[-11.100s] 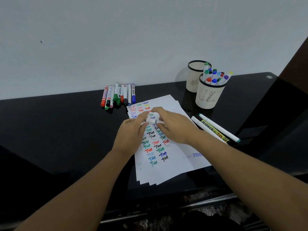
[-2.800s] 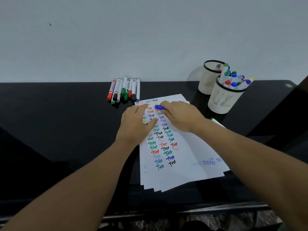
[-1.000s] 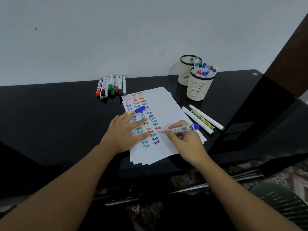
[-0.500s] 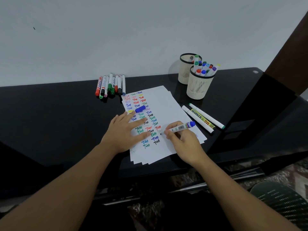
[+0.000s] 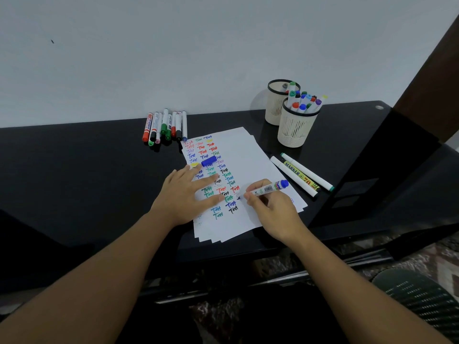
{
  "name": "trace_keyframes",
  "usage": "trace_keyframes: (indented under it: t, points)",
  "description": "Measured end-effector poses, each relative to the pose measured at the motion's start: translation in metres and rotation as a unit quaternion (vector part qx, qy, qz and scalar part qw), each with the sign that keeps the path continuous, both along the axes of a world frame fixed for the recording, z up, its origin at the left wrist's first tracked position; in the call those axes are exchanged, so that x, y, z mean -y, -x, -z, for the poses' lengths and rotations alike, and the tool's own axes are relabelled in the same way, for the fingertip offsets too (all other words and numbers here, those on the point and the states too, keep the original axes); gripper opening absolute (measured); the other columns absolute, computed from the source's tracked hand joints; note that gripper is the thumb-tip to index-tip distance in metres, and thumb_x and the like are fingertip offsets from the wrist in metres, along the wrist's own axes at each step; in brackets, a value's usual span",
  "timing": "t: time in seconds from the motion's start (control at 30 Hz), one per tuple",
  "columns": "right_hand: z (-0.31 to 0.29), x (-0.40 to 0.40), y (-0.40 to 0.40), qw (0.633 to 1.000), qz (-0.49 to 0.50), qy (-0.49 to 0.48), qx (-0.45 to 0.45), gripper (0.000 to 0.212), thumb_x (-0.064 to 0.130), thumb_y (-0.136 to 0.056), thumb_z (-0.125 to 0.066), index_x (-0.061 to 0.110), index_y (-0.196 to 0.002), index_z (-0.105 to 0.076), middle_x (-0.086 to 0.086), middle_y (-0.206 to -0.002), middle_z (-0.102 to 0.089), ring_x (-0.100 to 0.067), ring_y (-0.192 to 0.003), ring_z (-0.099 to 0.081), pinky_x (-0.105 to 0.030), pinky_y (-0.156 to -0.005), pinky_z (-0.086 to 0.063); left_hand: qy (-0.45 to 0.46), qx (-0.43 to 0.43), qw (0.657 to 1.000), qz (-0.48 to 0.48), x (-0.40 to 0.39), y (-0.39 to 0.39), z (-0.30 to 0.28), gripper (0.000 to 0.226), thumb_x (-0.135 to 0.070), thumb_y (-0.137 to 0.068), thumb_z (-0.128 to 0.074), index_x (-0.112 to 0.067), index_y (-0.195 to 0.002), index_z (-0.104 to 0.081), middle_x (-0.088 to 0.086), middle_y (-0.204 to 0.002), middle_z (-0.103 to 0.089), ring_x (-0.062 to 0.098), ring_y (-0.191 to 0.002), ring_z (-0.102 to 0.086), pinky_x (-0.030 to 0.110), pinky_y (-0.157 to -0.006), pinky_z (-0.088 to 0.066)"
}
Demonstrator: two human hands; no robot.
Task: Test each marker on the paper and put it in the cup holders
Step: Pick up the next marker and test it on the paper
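Home desk [image 5: 74, 170], patterned rug [image 5: 442, 254]

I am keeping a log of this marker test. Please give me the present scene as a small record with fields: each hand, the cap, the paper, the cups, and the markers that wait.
right hand: grips the blue marker, tip at the paper
left hand: flat, fingers spread, presses the paper
blue cap: off, lying on the paper
front cup: holds many markers
back cup: holds a few markers
row of markers: on the table, near the wall
three markers: right of the paper
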State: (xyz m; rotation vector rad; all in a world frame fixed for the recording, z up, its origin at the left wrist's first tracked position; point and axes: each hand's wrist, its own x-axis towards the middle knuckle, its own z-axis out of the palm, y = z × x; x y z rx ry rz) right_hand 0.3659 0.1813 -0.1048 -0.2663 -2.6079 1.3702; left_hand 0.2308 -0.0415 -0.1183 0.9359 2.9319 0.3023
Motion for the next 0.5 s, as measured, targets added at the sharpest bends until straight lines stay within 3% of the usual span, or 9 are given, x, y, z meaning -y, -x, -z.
trace_keyframes:
  t: [0.2, 0.5]
  points:
    - [-0.0017, -0.0011, -0.0024, 0.999, 0.010, 0.042, 0.004, 0.008, 0.039, -0.104, -0.057, 0.033, -0.101, -0.060, 0.012, -0.089, -0.068, -0.004, -0.083, -0.061, -0.027, -0.074, -0.045, 0.004, 0.005, 1.000, 0.002, -0.0001, -0.0005, -0.0009, 0.080, -0.095, -0.079, -0.018, -0.059, -0.150, -0.024, -0.006, -0.168, -0.012, 0.019, -0.155, -0.005, 0.047, -0.126, -0.002]
    - [-0.0014, 0.0003, -0.0012, 1.000, 0.003, 0.013, 0.000, 0.010, 0.040, -0.104, -0.056, 0.031, -0.104, -0.061, 0.009, -0.090, -0.070, -0.008, -0.088, -0.065, -0.033, -0.081, -0.053, -0.001, 0.009, 1.000, 0.000, -0.0007, -0.0004, -0.0014, 0.083, -0.097, -0.075, -0.016, -0.060, -0.149, -0.025, -0.006, -0.168, -0.013, 0.019, -0.155, -0.006, 0.048, -0.126, -0.004]
